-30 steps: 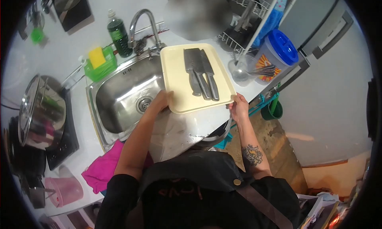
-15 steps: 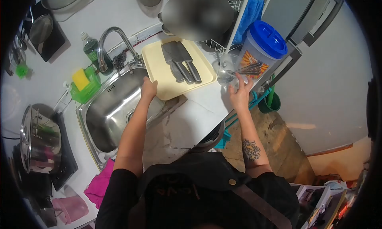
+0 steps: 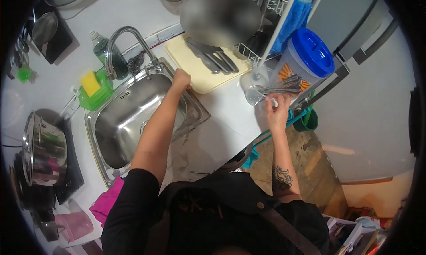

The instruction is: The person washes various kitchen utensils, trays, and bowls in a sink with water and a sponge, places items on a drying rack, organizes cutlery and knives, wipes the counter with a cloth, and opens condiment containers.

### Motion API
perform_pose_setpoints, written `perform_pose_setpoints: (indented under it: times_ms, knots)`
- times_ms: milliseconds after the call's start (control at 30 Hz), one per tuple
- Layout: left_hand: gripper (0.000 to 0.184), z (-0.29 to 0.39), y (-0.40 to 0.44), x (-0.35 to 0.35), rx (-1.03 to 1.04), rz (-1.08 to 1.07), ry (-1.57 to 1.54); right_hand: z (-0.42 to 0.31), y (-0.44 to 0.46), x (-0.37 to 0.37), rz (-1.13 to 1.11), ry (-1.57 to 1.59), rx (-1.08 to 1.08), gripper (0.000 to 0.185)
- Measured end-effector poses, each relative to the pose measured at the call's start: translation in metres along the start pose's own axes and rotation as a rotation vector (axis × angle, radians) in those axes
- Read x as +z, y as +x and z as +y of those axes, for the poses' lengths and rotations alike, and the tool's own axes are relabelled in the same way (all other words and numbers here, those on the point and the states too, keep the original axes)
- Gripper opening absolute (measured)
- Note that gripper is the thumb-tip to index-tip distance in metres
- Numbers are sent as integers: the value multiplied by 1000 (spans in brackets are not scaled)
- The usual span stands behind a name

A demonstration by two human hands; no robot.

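Observation:
My left hand (image 3: 181, 80) is closed on the near left corner of a cream plastic tray (image 3: 208, 83), beside the sink. Several kitchen knives (image 3: 213, 57) lie on the tray, their grey handles towards the right. On the counter's right side, my right hand (image 3: 277, 107) has its fingers bent against a clear container (image 3: 254, 93). Metal cutlery (image 3: 286, 85) shows at that container, just above my fingertips. Exactly how the fingers hold it is partly hidden.
A steel sink (image 3: 120, 137) with a curved faucet (image 3: 128, 29) is on the left. Behind my right hand stands a blue-lidded tub (image 3: 310, 53). A green sponge holder (image 3: 95, 95), dish soap bottle (image 3: 103, 49) and steel pot (image 3: 46, 148) stand further left. A dish rack (image 3: 248, 51) is at the back.
The tray with the knives has been pushed back, away from me. My right hand's spread fingers have curled in at the clear container, which has shifted slightly nearer.

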State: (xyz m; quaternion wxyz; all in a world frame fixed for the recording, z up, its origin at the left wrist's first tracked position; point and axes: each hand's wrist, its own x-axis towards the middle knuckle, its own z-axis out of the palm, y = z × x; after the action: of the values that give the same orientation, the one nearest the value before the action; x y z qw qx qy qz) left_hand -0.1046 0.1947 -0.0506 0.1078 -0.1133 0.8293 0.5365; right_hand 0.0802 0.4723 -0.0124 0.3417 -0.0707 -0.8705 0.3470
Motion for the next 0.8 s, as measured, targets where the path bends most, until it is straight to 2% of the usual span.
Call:
perform_pose_setpoints:
  times_ms: [67, 233, 300, 367, 400, 500, 567, 600, 633, 700, 733, 767, 800]
  knots:
    - [37, 10, 3, 8, -16, 145, 1, -5, 1, -2, 7, 1, 4, 17]
    - [30, 23, 14, 15, -67, 89, -16, 1, 1, 0, -6, -17, -18, 16]
    - [23, 28, 17, 27, 19, -7, -87, 1, 1, 2, -17, -6, -12, 16]
    - [24, 27, 22, 42, 74, 9, -222, 0, 2, 3, -34, 6, -15, 16]
    - [28, 3, 56, 56, 298, -16, -86, 0, 2, 4, -32, 15, -21, 16]
    - [30, 4, 65, 76, 264, -125, -372, -3, 4, 10, -68, 45, -41, 16]
    - [33, 9, 73, 86, 287, -198, -430, -3, 6, 16, -104, 52, -36, 16]
    - [34, 9, 73, 87, 311, -227, -415, -3, 9, 20, -134, 69, -20, 17]
    - [38, 11, 67, 82, 383, -236, -246, -4, 11, 22, -167, 72, 34, 19]
    - [48, 13, 55, 73, 540, -222, 88, 2, 15, 29, -173, 52, -54, 24]
    - [54, 16, 49, 65, 184, -363, -136, 4, 16, 29, -188, 25, -117, 30]
    - [55, 15, 16, 54, 440, -48, 93, -5, 11, 32, -137, 193, -146, 39]
    - [58, 19, -26, 25, 548, -122, 123, -7, 9, 31, -117, 229, -219, 46]
